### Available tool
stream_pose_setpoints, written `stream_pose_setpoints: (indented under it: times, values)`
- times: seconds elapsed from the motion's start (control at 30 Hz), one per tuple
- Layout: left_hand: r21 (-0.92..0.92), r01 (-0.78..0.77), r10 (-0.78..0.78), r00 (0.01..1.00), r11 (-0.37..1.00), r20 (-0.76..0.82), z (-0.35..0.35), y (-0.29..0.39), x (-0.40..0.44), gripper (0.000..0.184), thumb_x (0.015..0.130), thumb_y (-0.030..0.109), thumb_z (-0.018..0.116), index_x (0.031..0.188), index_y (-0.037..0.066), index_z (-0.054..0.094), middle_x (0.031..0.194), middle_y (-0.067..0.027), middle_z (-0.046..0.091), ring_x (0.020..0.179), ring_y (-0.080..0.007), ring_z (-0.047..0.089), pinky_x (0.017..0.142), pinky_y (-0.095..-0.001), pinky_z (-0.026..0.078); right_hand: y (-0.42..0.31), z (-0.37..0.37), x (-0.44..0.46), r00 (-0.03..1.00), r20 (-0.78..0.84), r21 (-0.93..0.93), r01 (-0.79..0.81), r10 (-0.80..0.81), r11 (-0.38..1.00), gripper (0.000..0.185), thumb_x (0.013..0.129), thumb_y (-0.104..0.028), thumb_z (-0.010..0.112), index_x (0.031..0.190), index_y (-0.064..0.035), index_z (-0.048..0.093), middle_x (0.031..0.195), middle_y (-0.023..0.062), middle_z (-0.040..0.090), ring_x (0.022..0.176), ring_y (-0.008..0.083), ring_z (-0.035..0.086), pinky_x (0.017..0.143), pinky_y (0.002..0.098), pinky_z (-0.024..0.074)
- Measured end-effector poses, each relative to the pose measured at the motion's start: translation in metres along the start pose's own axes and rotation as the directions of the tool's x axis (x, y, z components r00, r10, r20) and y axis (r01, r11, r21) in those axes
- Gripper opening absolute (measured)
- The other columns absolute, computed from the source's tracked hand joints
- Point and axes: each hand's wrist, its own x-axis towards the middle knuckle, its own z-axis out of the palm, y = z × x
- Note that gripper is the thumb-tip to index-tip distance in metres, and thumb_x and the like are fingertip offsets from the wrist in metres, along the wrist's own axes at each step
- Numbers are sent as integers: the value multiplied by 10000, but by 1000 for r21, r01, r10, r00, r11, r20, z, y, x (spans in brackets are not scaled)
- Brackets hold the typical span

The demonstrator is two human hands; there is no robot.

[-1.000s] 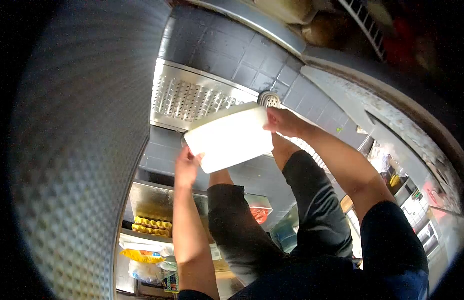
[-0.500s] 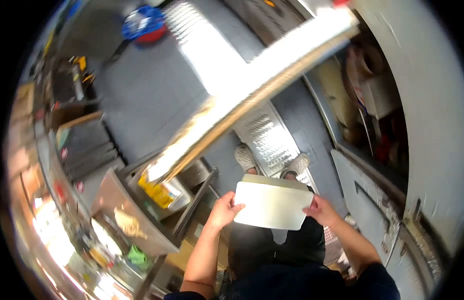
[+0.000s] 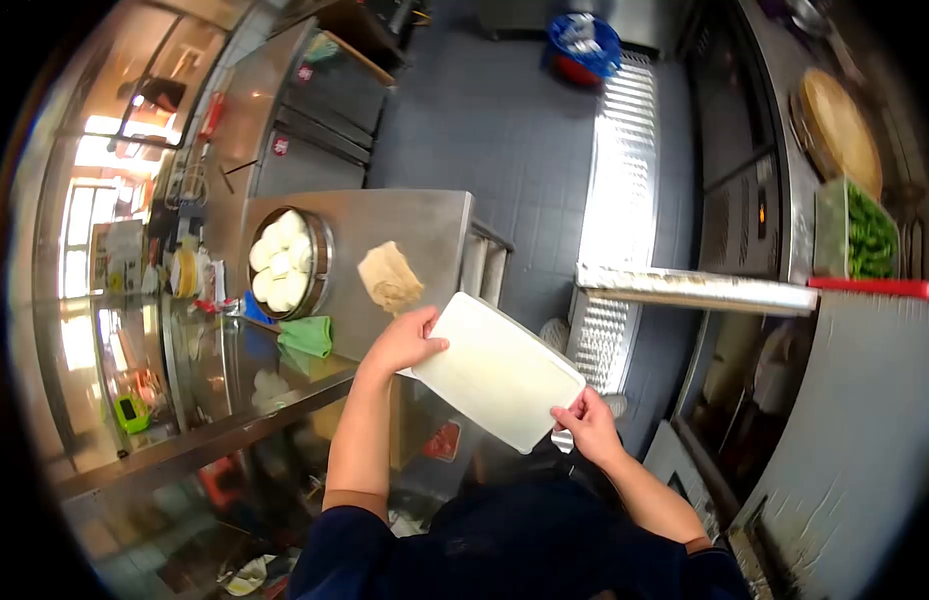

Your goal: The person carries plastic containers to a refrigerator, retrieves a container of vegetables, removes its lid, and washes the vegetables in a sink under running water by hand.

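Observation:
A pale, rectangular lidded container (image 3: pixel 500 372) is held out in front of my body, tilted down toward the right. My left hand (image 3: pixel 410 343) grips its upper left end, thumb on the top face. At the lower right corner, my right hand (image 3: pixel 587 422) holds it with the thumb on top. Just beyond my left hand, a crumpled brown cloth or paper (image 3: pixel 390 277) lies on the steel counter (image 3: pixel 425 215). A round steamer (image 3: pixel 323 262) with several white buns (image 3: pixel 281 262) stands farther left on that counter.
A green cloth (image 3: pixel 307 336) lies near the steamer. An open fridge door (image 3: pixel 695 290) juts out on the right. Behind it are a tub of green vegetables (image 3: pixel 870 235) and a round wooden board (image 3: pixel 838 130). A blue-lined bin (image 3: pixel 585 45) stands on the floor at the back.
The view has swung from the floor grate and fridge toward the steel counter, bringing the steamer into sight. Both hands have kept hold of the container, which now tilts down to the right.

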Motion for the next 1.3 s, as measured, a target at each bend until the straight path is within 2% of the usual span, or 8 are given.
stream_pose_setpoints:
  times: [0.17,0.67,0.77,0.83,0.93,1.03,1.17,1.3]
  values:
    - [-199,-184,140,966,962,-216,-31,-84,44,277,741,184,751,936,33,627,835,-119,644,795,-241,618,741,-368,482,-40,43,75,994,77,-8,72,-71,997,278,889,-78,735,822,-50,467,717,62,600,630,145,636,577,274,518]
    - [-74,140,-158,838,987,-522,-118,-160,77,303,716,195,755,976,58,683,1005,-170,704,979,-362,662,851,-439,532,-76,155,185,954,298,-133,8,32,991,340,914,-154,725,1121,39,537,935,132,662,821,220,690,730,341,597]
    - [-72,246,-246,813,967,-528,-127,-158,75,265,751,150,701,999,60,690,1053,-169,705,1029,-360,659,890,-449,529,-122,146,177,923,385,-728,307,-6,613,456,886,-310,751,1152,28,596,1071,183,691,944,281,698,851,381,569]
    - [-80,264,-265,806,961,-529,-128,-152,71,246,784,120,639,1017,62,694,1084,-172,702,1062,-362,654,905,-458,526,-127,116,181,798,376,-829,517,-472,214,549,810,-386,781,1167,3,631,1121,243,679,1062,382,649,943,433,513]
    - [-74,297,-287,783,952,-553,-124,-151,72,266,826,86,555,1048,73,701,1107,-180,700,1083,-370,651,910,-469,527,-155,45,187,734,311,-949,278,-603,-152,638,855,-431,703,1235,69,592,1310,312,547,1214,454,516,1108,561,324]
    - [-53,313,-284,763,948,-581,-116,-158,81,295,850,81,514,1075,82,706,1108,-192,701,1078,-382,654,909,-481,526,-150,-8,177,949,69,-978,3,-308,-208,646,906,-549,602,1171,40,640,1204,287,631,1155,399,591,1078,554,347]
    - [-79,167,-178,731,983,-659,-87,-226,139,314,868,104,509,1105,81,714,1101,-205,703,1056,-390,664,916,-488,522,-121,-22,163,948,120,-982,69,-294,-178,694,935,-652,470,880,-3,709,860,207,719,842,370,695,774,481,509]
    - [-44,252,-218,723,967,-656,-116,-148,72,328,850,106,520,1115,78,710,1138,-211,691,1088,-394,653,926,-490,516,-78,-17,114,967,120,-976,74,-224,-204,708,986,-624,379,989,-12,734,1020,216,718,1018,353,664,1002,505,413]
